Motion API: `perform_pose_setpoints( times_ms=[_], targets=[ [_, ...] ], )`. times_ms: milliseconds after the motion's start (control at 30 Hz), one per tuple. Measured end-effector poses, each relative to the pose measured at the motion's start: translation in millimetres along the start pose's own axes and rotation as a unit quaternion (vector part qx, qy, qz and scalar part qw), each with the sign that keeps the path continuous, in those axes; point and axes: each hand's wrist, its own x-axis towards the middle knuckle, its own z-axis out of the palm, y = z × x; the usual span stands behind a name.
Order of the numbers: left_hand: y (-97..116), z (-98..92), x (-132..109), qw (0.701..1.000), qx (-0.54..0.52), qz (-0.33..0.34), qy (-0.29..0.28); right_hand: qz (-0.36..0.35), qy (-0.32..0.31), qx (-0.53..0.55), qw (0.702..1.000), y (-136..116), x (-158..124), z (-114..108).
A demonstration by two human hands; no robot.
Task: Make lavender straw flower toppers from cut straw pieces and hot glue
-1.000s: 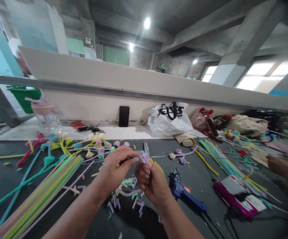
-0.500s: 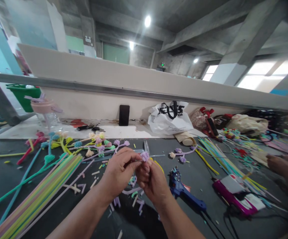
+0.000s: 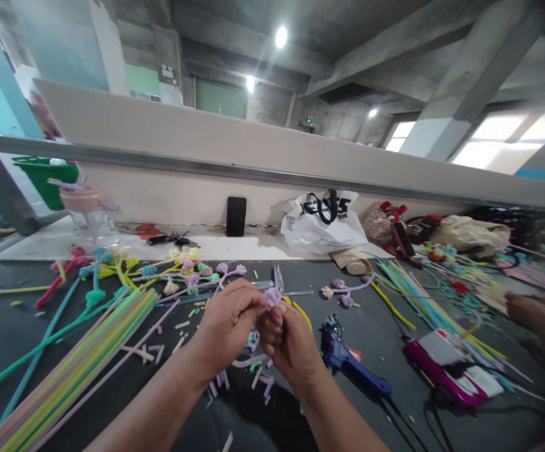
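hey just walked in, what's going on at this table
A person's right hand holds a fuzzy purple flower over the dark table, while the left hand pinches at its edge. Scissors lie just beyond, a blue corded tool to the right, and a bundle of pastel stems to the left. Another person's hand shows at far right.

the purple flower (image 3: 273, 297) looks fuzzy, the glue gun (image 3: 361, 375) smooth plastic, the scissor blades (image 3: 279, 279) shiny metal, the tabletop (image 3: 389, 339) matt.
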Motion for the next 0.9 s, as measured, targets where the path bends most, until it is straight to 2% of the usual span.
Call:
perform_pose_setpoints(
  times_ms=[133,233,400,500,567,733,900],
  targets=[
    [1,-3.1,2,1.000,-0.024,-0.009,-0.002,0.011,0.001,0.006,1.000,0,0,0],
    [1,-3.9,4,0.996,-0.064,-0.053,0.001,0.040,-0.025,0.026,0.999,-2,-2,0],
    [-2,-2.7,4,0.982,-0.131,-0.125,-0.046,0.130,-0.092,0.056,0.986,-5,-3,-4],
    [-3,-3.8,4,0.976,-0.147,-0.145,-0.066,0.169,-0.092,0.050,0.980,-6,-2,-4],
    [-5,-5.5,5,0.973,-0.152,-0.159,-0.073,0.161,-0.074,0.024,0.984,-6,-1,-3],
    [-9,-10.4,9,0.961,-0.157,-0.211,-0.082,0.084,0.009,-0.072,0.994,-2,2,-1],
    [-12,-11.7,10,0.954,-0.169,-0.233,-0.080,0.037,-0.007,-0.117,0.992,3,3,-4]
  ],
)
